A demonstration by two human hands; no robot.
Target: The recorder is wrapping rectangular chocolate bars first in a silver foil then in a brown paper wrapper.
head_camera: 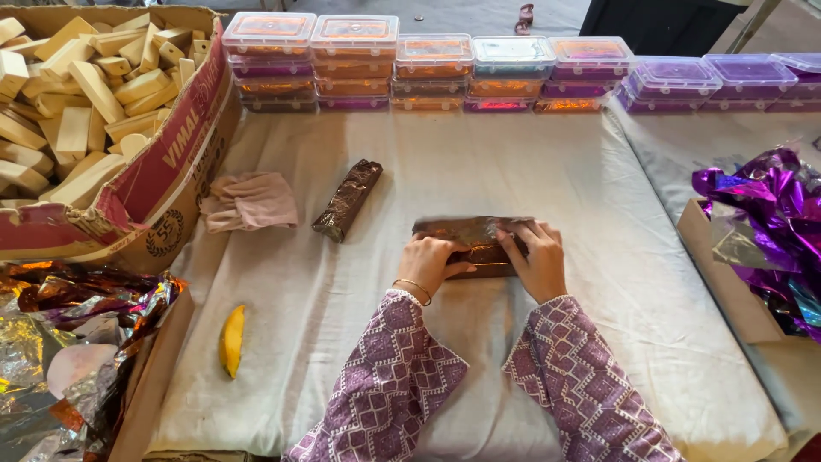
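Across the frame's centre, a cloth-covered worktop [547,180] is spread, with a cardboard box of pale wooden blocks [81,81] at upper left and stacked lidded plastic containers [428,73] along the top edge. Purple foil [761,214] is heaped at the right. At mid-frame, a brown foil-wrapped bar [475,244] is pinned flat under both hands: the left hand [425,265] is closed over its near left end, the right hand [537,261] pressed on its right end. Neat folds probably call for foil kept taut and pressed evenly. A finished bar [347,199], a pink cloth [250,201] and a yellow scrap [231,340] are seen to the left.
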